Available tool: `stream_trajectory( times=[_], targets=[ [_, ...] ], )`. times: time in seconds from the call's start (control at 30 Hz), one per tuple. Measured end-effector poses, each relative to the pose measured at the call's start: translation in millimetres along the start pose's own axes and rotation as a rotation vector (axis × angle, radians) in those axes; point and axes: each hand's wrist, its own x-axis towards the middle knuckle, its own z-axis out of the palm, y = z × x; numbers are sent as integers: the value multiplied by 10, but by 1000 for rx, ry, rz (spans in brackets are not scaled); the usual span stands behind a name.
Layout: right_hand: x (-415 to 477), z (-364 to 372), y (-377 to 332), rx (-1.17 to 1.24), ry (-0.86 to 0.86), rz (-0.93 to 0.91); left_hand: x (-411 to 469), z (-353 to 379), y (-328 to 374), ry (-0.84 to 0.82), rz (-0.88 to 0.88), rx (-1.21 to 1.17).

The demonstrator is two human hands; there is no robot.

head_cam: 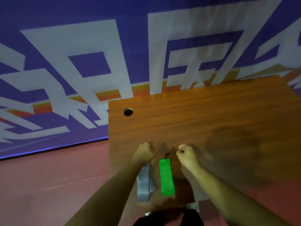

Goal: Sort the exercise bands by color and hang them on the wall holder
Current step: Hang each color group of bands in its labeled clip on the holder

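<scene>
while both fists hover, bands lie flat

grey band (144, 183) and green band (166, 176) lie side by side at the wooden table's (211, 111) near edge. judged light, limp, stretchy: pinch an end. beyond them, left hand (144, 152) and right hand (187, 153) curl into fists, nothing seen inside. no wall holder in view.

- The grey band (144, 185) runs up under the left wrist. Its upper end is hidden, so whether the left grip (144, 152) holds it cannot be told.
- The right grip (187, 154) is blurred, and its curled fingers show no detail.
- The counter (211, 111) is cut off by the picture's right edge.
- A pale shoe (193, 206) shows only partly past the counter's near edge.
- The white wall lettering (81, 62) is cropped at the top and sides.
</scene>
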Motion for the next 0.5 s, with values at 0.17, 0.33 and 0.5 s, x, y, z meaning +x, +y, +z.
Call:
stream_trajectory(
  times=[0.17,0.33,0.5],
  targets=[
    [4,386,356,7,-42,62,179,380,-216,-51,84,44],
    [64,706,468,17,-56,62,361,684,-317,-113,167,106],
    [136,844,467,10,-58,81,520,901,-386,-167,114,261]
  ],
)
